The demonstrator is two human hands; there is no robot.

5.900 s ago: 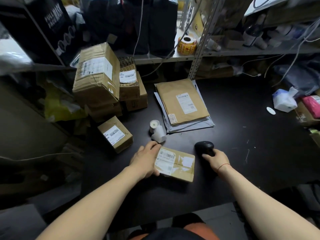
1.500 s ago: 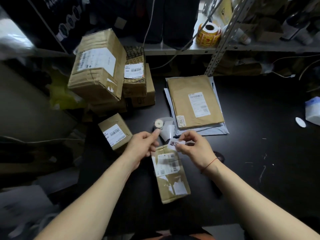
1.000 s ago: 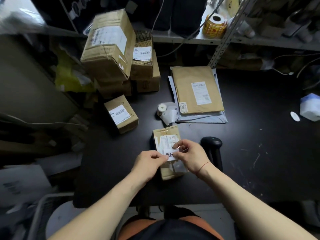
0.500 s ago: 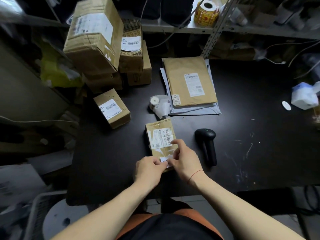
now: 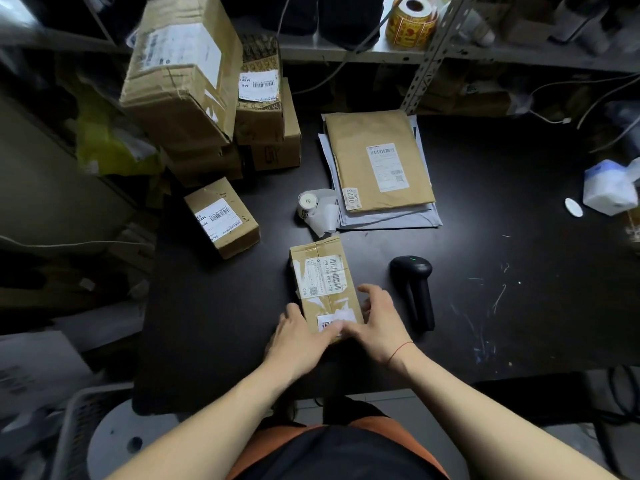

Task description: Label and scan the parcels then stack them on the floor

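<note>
Brown cardboard, taped and creased, makes up the small parcel (image 5: 323,285) lying flat on the black table (image 5: 519,306) directly before the person; a barcoded shipping sheet covers its far half, and a small white label (image 5: 334,320) sits on its near end. The left hand (image 5: 299,337) comes in from seven o'clock, its thumb lying along the parcel's left edge and its fingers stretched flat, pressing on the label. The right hand (image 5: 374,320) comes from five o'clock, its fingers bent round the parcel's right side in a light grasp and its thumb reaching onto the label beside the left fingertips.

At three o'clock from the parcel, just beside the right hand, a black handheld scanner (image 5: 414,292) lies on the table with a green light on its head; at twelve o'clock stands a white label roll (image 5: 310,206) with a loose tail of backing paper. At one o'clock a brown envelope (image 5: 377,161) rests on grey mailers (image 5: 388,216); at ten o'clock a small box (image 5: 221,216) sits alone; at eleven o'clock is a stack of boxes (image 5: 183,84).
</note>
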